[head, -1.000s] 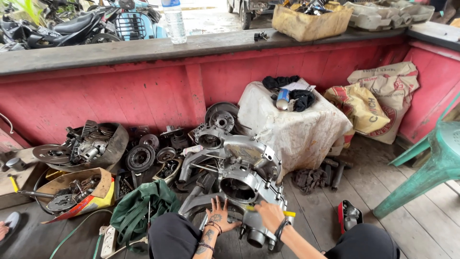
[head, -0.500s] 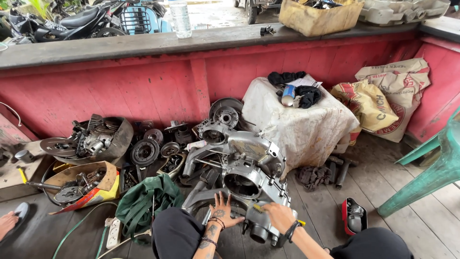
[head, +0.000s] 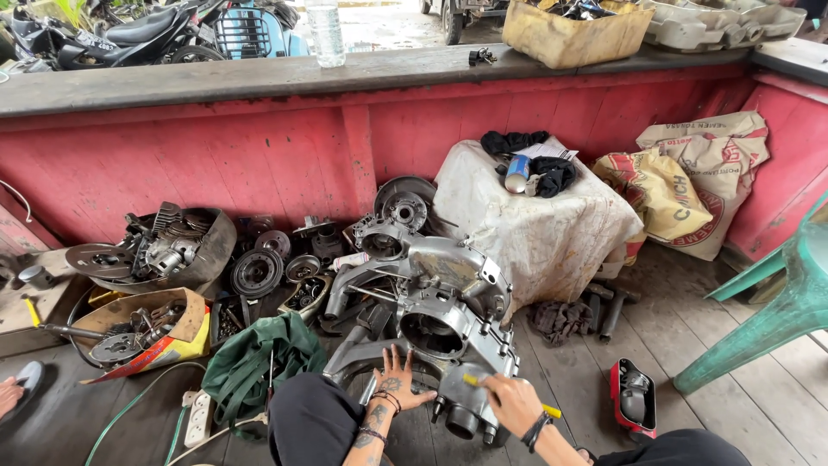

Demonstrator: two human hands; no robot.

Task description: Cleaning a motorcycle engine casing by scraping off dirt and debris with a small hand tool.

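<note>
Centrally, on the plank floor [head: 604,380]: one large grey engine casing [head: 431,306], lying just in front of the person's knees. Left hand [head: 394,387]: fingers spread open, palm flat on the near lower edge of the casing, holding nothing. Right hand [head: 511,404]: fingers closed round a yellow-handled tool [head: 483,384], its tip against the casing's near right corner. Left of the casing: a green cloth [head: 250,358], a cardboard box of metal parts [head: 142,328], a round basin of engine parts [head: 159,250], loose discs and gears [head: 259,272]. Behind: a cloth-draped block [head: 552,224] against the red wall [head: 259,147]. Right: printed sacks [head: 690,181], a green plastic chair [head: 780,302], a small red case [head: 634,397].
</note>
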